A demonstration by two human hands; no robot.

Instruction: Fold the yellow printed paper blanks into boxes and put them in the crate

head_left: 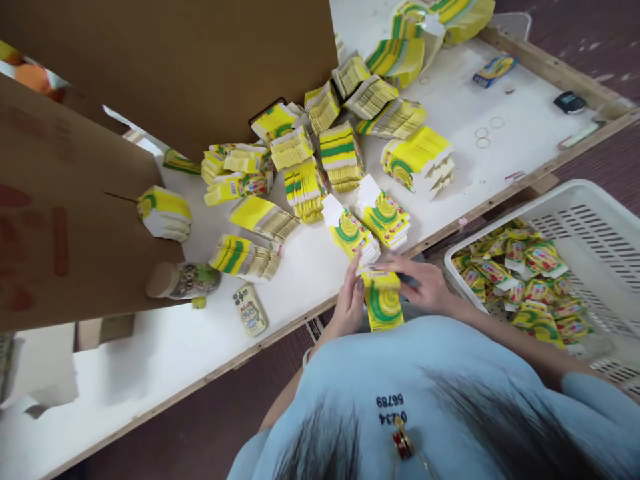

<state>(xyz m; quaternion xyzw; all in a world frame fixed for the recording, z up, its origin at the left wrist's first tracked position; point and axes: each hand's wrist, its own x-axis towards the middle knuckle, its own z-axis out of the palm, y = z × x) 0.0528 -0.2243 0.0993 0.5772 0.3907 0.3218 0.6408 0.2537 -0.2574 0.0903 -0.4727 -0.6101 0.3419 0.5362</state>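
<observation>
White-topped bench [465, 133], wood edging [200, 381], set diagonally; dark reddish-brown floor [190, 427], pale specks [605, 77] upper right; soft light.

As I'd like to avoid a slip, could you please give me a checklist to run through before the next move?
1. Left hand grips yellow carton: ok.
2. Right hand at the carton's upper right: ok; firmness of grip, cannot tell.
3. Carton's underside undamaged: cannot tell, hidden.
4. Basket has bare space inside: ok.
5. Phone apart from both hands: ok, lying on the table.
</observation>
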